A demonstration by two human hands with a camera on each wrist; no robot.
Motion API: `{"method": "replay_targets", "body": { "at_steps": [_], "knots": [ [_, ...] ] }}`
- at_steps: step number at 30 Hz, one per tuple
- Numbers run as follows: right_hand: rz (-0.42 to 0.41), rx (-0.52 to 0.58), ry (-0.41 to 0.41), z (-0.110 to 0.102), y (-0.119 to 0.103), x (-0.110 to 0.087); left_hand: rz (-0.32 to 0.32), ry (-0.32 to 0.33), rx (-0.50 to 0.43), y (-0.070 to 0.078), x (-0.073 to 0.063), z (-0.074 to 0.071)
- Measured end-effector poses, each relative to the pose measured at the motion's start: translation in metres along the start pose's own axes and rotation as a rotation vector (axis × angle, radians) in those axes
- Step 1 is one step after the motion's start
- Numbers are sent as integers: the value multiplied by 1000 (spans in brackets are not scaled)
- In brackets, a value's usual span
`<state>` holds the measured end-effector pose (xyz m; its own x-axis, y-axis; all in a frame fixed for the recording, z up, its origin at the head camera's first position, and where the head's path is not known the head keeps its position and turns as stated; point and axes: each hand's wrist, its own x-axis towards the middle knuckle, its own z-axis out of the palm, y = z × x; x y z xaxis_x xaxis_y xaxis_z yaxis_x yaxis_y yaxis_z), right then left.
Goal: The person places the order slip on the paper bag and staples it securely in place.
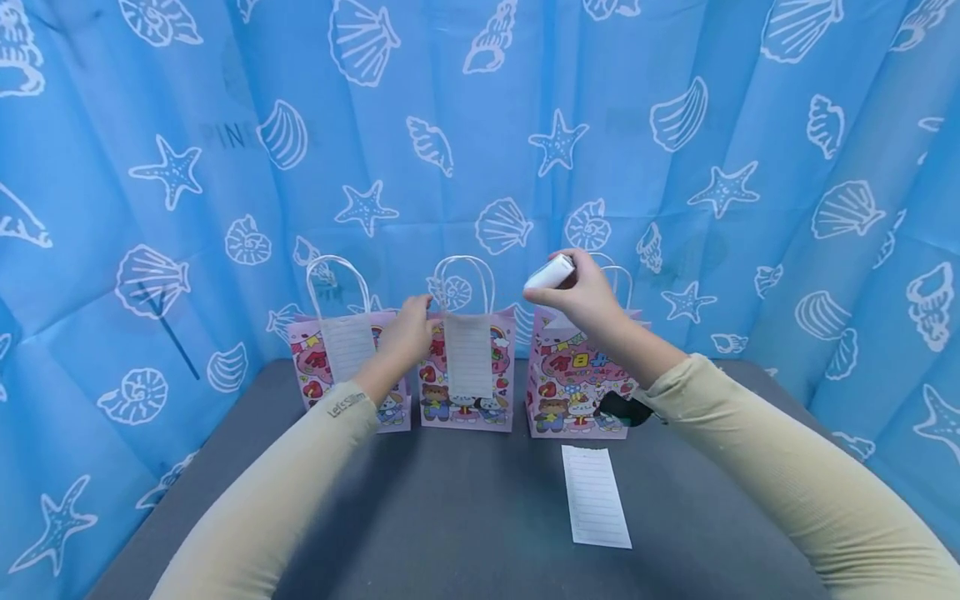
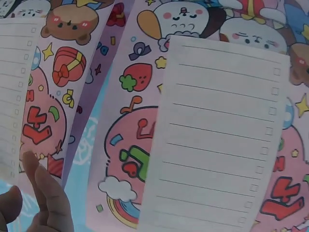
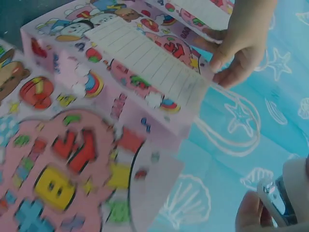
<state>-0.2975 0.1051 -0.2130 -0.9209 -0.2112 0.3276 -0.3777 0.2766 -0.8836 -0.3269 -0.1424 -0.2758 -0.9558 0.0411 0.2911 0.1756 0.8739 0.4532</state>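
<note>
My right hand grips a small white stapler up in front of the right bag's handle; the stapler's metal end shows in the right wrist view. My left hand is at the upper left corner of the middle gift bag, thumb and index finger apart beside its edge. On that bag's front hangs a lined paper sheet. Another lined sheet covers part of the left gift bag. The right gift bag stands partly behind my right forearm.
A loose lined sheet lies on the dark grey table in front of the right bag. White loop handles rise from the bags. A blue shell-print curtain hangs close behind them. A black strap shows at my right wrist.
</note>
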Motion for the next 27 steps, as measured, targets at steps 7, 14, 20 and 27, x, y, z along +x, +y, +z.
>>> {"method": "replay_targets", "body": {
  "at_steps": [7,14,20,27],
  "knots": [
    [39,-27,34,-33,2,-29,11,51,-53,-2,-17,-15],
    [93,-112,78,-54,12,-47,25,12,-68,-6,-31,-23],
    [92,-120,107,-68,25,-56,37,-9,-78,-14,-43,-19],
    [95,-210,113,-79,38,-63,47,-8,-102,-26,-61,-17]
  ]
}}
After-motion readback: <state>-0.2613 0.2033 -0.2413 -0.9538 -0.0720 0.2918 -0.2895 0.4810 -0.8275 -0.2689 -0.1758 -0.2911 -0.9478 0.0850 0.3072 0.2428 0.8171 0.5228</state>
